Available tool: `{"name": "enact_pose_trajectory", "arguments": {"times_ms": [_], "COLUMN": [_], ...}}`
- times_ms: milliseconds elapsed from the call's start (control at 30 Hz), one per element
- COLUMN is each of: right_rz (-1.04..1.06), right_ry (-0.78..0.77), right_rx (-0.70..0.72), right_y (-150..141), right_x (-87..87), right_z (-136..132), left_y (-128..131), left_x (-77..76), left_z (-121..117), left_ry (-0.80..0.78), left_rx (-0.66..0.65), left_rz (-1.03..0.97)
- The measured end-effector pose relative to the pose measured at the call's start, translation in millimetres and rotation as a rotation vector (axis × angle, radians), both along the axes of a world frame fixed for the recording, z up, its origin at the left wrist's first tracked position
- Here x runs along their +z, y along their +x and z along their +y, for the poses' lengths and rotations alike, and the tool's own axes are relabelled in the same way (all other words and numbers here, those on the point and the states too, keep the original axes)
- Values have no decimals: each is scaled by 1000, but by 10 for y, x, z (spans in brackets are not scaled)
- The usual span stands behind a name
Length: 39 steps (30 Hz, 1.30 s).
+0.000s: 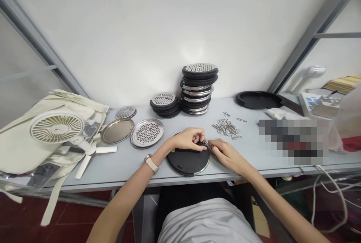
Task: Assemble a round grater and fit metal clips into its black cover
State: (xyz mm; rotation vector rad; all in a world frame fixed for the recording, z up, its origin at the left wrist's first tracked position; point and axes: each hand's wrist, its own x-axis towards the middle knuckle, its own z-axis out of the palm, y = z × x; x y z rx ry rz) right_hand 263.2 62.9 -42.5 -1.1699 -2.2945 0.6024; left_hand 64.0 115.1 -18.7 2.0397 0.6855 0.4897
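Observation:
A round black disc [187, 159] with a metal rim lies flat on the grey table's [135, 167] front edge. My left hand [189, 138] rests on the disc's far edge, fingers curled and pinched. My right hand [224, 153] meets it from the right, fingers closed on a small metal clip [207, 144] at the disc's rim. Both hands touch at the clip. A watch sits on my left wrist.
A pile of metal clips [228, 128] lies right of my hands. Perforated metal discs [147, 132], a plain metal tray [117, 130] and stacks of black-rimmed discs [198, 88] stand behind. A cream fan [57, 126] on bags is at left, a black tray [258, 99] at back right.

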Motion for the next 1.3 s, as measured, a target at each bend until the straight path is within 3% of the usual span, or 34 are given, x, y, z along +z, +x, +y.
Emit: {"name": "enact_pose_trajectory", "arguments": {"times_ms": [333,700,1300], "right_rz": [-7,91,14], "right_ry": [9,-101,27], "right_rx": [-14,-111,-67], "right_y": [-8,-21,-51], "right_x": [-16,-31,-40], "right_z": [-1,6,10], "left_y": [-7,2,16], "left_x": [-23,-22,-52], "left_z": [7,8,-10], "left_ry": [-21,-98,-96], "left_rx": [-23,-8,40], "left_rz": [-29,-91,-125]}}
